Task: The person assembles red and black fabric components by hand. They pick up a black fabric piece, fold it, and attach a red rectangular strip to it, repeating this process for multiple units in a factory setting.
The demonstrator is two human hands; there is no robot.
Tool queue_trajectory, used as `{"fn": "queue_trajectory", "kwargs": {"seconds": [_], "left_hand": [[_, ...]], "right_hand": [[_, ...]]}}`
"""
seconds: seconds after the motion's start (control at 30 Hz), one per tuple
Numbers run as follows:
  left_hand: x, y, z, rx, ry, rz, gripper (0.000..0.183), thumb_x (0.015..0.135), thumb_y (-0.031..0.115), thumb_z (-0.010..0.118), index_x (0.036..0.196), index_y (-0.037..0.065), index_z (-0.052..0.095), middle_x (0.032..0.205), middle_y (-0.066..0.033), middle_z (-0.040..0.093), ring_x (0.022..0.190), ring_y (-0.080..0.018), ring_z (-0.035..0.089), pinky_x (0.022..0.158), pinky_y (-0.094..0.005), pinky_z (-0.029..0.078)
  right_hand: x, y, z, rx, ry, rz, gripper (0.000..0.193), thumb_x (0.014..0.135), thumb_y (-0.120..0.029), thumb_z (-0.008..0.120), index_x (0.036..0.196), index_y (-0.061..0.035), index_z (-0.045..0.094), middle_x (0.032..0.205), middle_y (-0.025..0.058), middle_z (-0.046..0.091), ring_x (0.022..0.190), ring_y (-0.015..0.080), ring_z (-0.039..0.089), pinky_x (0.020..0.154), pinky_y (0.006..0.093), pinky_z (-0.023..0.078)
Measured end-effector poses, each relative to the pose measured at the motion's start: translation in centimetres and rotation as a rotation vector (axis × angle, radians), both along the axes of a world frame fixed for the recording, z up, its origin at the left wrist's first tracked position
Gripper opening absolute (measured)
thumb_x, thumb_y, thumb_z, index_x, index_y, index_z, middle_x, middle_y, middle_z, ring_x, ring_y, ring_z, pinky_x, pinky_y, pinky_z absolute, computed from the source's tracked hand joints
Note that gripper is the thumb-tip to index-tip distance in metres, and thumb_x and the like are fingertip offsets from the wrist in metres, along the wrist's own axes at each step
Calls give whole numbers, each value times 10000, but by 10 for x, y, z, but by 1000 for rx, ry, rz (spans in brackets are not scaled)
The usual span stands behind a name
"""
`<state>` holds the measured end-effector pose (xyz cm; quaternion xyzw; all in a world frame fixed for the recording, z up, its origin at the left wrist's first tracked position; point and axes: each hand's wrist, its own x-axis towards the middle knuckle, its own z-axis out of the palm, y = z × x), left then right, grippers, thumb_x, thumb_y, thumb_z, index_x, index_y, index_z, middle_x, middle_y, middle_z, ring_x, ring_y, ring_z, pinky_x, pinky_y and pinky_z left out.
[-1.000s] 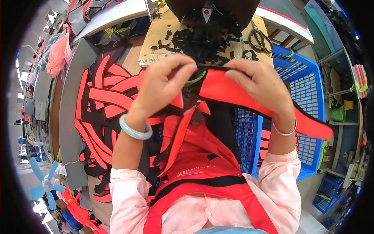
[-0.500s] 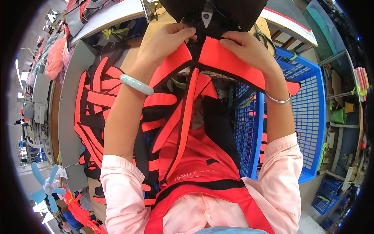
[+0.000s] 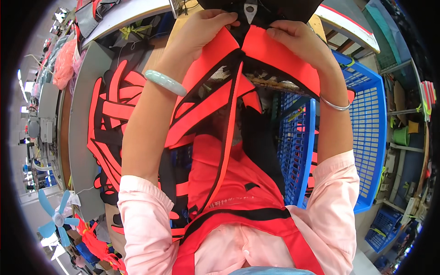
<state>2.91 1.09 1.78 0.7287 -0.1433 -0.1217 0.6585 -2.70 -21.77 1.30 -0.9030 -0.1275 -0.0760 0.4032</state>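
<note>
My left hand (image 3: 204, 33) pinches the upper end of a red fabric piece with black edging (image 3: 215, 49), close to a black machine (image 3: 279, 9) with a metal fitting (image 3: 250, 13). On the other side, my right hand (image 3: 300, 43) grips a wide red panel (image 3: 275, 52) between thumb and fingers. The two pieces come together in a V below the metal fitting. From that meeting point a narrow red and black strip (image 3: 227, 137) hangs down over my red apron (image 3: 215, 172). Whether the pieces are joined there, I cannot tell.
Many red and black strips (image 3: 121, 109) lie heaped at my left beside a grey panel (image 3: 85, 133). A blue plastic basket (image 3: 366, 137) stands at my right, holding more red pieces. Beyond sit a white tabletop (image 3: 126, 18) and a small blue fan (image 3: 58, 220).
Both hands have moved farther forward, toward the machine, carrying the red pieces with them. The hanging strip has shifted slightly right, and the fabric beneath my left arm has swung.
</note>
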Motion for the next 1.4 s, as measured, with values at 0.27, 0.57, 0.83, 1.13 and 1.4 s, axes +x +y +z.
{"fn": "queue_trajectory", "kwargs": {"seconds": [0.27, 0.57, 0.83, 1.13, 1.4], "left_hand": [[-16, 15, 0, 5, -112, 103, 295, 947, 270, 597, 968, -16, 667, 756, 12, 571, 673, -67, 491, 610, -210, 405], [-140, 50, 19, -663, -85, -305, 679, 1025, 547, 152, 664, 56, 451, 534, 6, 355, 522, -114, 316, 510, -253, 254], [-178, 24, 17, -1104, -36, -452, 635, 1007, 587, 134, 692, 103, 399, 570, -11, 394, 544, -143, 351, 581, -279, 325], [-183, 27, 17, -319, -105, -122, 630, 951, 625, 397, 1116, 36, 550, 1055, -71, 582, 996, -181, 578, 902, -347, 472], [-119, -1, 7, -104, 46, -29, 385, 919, 304, 641, 1144, -5, 596, 874, -51, 637, 788, -114, 636, 704, -231, 513]], "right_hand": [[-19, -12, 3, 45, 11, 35, 381, 929, -351, 578, 965, 23, 643, 682, 39, 561, 646, 97, 488, 598, 275, 408], [-108, 43, 4, 625, 183, 175, 391, 1007, -338, 501, 1005, 17, 665, 875, 29, 654, 811, 82, 579, 716, 243, 471], [-166, 100, 14, 428, -49, 208, 247, 907, -224, 615, 1050, -25, 648, 836, 167, 668, 764, 321, 665, 702, 357, 516], [-200, 61, 59, -290, -386, -324, 315, 822, -300, 724, 679, -63, 574, 612, 97, 577, 515, 275, 554, 456, 364, 395], [-116, 31, 18, -451, -447, -344, 427, 859, -426, 648, 632, -65, 630, 533, 117, 580, 521, 308, 598, 480, 395, 435]]}}
